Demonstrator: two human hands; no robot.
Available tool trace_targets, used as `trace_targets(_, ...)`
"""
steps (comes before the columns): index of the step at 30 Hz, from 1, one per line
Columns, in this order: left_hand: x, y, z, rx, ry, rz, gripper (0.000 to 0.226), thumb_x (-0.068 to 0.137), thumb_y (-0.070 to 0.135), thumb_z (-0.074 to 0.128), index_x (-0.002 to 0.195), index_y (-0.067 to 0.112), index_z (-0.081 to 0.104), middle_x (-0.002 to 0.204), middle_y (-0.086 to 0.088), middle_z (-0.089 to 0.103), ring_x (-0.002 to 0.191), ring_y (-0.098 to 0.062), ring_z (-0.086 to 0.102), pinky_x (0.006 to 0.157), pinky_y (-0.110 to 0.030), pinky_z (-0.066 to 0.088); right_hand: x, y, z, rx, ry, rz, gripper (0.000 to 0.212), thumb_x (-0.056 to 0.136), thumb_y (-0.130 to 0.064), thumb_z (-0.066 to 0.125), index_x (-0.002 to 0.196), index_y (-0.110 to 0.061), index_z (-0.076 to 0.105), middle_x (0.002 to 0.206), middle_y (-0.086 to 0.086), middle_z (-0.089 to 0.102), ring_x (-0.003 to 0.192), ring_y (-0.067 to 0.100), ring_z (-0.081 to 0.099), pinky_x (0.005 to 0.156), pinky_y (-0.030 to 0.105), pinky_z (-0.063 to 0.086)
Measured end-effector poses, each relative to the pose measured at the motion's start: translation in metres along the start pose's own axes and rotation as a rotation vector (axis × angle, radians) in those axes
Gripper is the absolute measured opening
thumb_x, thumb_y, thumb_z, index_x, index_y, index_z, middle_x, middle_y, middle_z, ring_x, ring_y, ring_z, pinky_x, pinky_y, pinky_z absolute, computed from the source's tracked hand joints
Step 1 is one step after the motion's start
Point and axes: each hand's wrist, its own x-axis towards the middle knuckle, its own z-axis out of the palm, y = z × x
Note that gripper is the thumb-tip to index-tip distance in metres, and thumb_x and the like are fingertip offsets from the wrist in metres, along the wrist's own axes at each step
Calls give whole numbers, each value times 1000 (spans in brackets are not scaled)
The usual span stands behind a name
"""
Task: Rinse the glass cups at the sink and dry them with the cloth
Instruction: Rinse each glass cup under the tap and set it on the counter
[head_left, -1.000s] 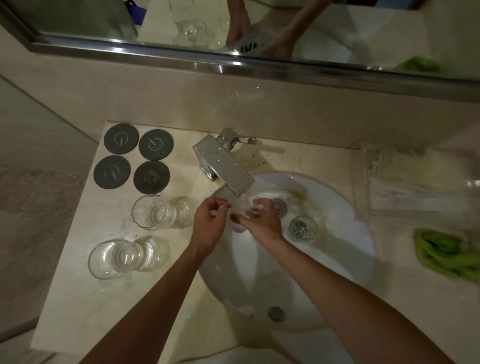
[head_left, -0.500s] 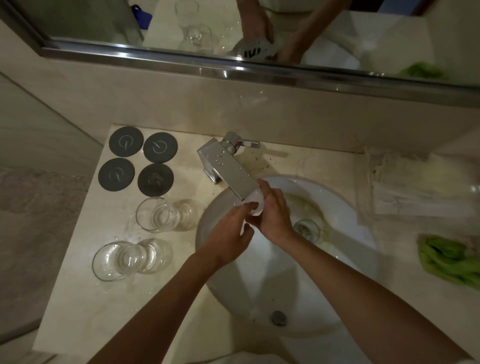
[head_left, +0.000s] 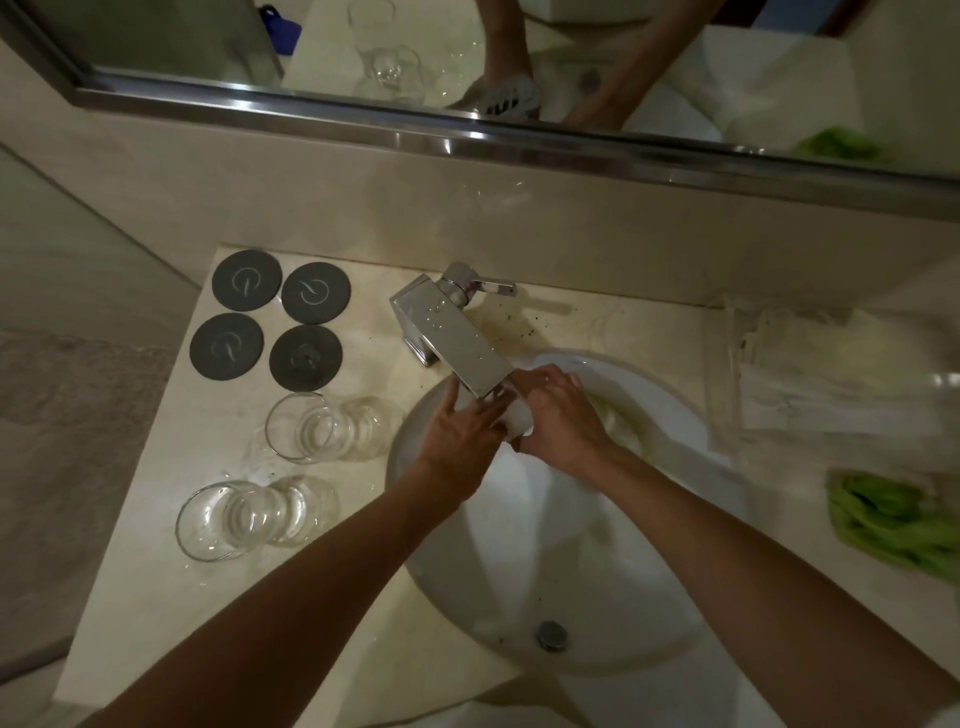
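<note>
- The right hand (head_left: 558, 423) curls round a small clear glass cup (head_left: 519, 420) under the square chrome tap (head_left: 457, 345); the left hand (head_left: 462, 441) lays straight fingers against it.
- Risk: wet glass could slip into the white round basin (head_left: 597, 597) or knock the spout.
- The held cup is mostly hidden; any water flow is unclear.
- Two clear glass tumblers (head_left: 306, 427) wait on the counter, a crumpled green cloth (head_left: 893, 522) far right.

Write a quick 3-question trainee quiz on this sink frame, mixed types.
1. True or false: both hands are at the faucet spout, over the sink.
2. How many dark round coasters lie on the counter? A) two B) four C) six
3. Fill in: the green cloth lies on the ____ side of the sink.

Key
1. True: left hand and right hand meet around a glass cup there.
2. B
3. right
</note>
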Motion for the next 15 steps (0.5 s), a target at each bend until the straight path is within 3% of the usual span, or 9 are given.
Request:
trace_targets(2, 1, 2, -1, -287, 8, -28, 73, 95, 25, 53, 156, 24, 13, 165, -6, 11, 152, -24, 5, 121, -51, 12, 2, 2, -2, 1, 19, 23, 83, 64, -23, 89, 138, -21, 51, 124, 4, 65, 122, 25, 49, 96, 33, 35)
trace_targets(4, 6, 14, -8, -919, -31, -92, 78, 95, 20, 57, 157, 15, 10, 155, -13, 35, 143, -30, 33, 113, -36, 30, 1, 1, -2, -15, 22, 16, 79, 71, -19, 85, 142, -19, 49, 127, 5, 63, 124, 24, 45, 97, 30, 33)
trace_targets(6, 9, 24, -12, -1360, 35, -152, 69, 92, 14, 60, 153, 11, 26, 142, -14, 52, 129, -30, 51, 103, -30, 41, 1, 2, -1, -17, 15, 26, 73, 79, -7, 75, 145, -17, 47, 131, 8, 60, 125, 26, 43, 97, 29, 33)
trace_targets(7, 11, 26, -9, -1402, 84, -170, 61, 91, 15, 60, 148, 11, 38, 139, -12, 55, 126, -30, 53, 102, -33, 45, 0, 1, -3, -27, 11, 19, 73, 79, -6, 75, 145, -18, 46, 131, 8, 59, 125, 26, 44, 97, 29, 33)
trace_targets(9, 12, 20, 5, -997, 88, -98, 50, 89, 27, 57, 138, 16, 50, 148, -9, 46, 139, -33, 40, 111, -45, 38, 1, 3, -2, -70, -11, -12, 80, 73, -19, 83, 143, -23, 46, 132, 4, 60, 126, 24, 45, 99, 31, 32)
trace_targets(11, 5, 9, 12, -281, 42, -33, 49, 93, 32, 55, 140, 21, 50, 164, -6, 18, 153, -27, 5, 120, -56, 12, 2, 9, 1, -121, -72, -56, 82, 70, -29, 85, 141, -29, 44, 133, -1, 60, 126, 23, 46, 99, 34, 32)
trace_targets(12, 3, 3, 16, -83, 83, 17, 47, 94, 29, 55, 140, 19, 50, 165, -7, 11, 153, -24, -3, 120, -57, 5, 2, 10, 3, -130, -94, -64, 83, 69, -31, 85, 140, -31, 43, 132, -3, 60, 124, 23, 47, 99, 35, 33)
trace_targets(13, 1, 0, 18, 1, 124, 65, 47, 95, 25, 54, 140, 16, 50, 165, -8, 11, 153, -23, -5, 121, -57, 4, 3, 11, 3, -118, -106, -57, 83, 68, -32, 85, 139, -33, 43, 130, -3, 61, 122, 23, 49, 98, 36, 34)
trace_targets(15, -4, -3, 21, -87, 170, 82, 49, 95, 23, 50, 143, 15, 47, 164, -6, 15, 153, -23, 1, 122, -52, 6, 4, 11, 5, -60, -102, 22, 83, 66, -37, 87, 136, -35, 42, 124, -1, 63, 118, 24, 52, 97, 39, 38)
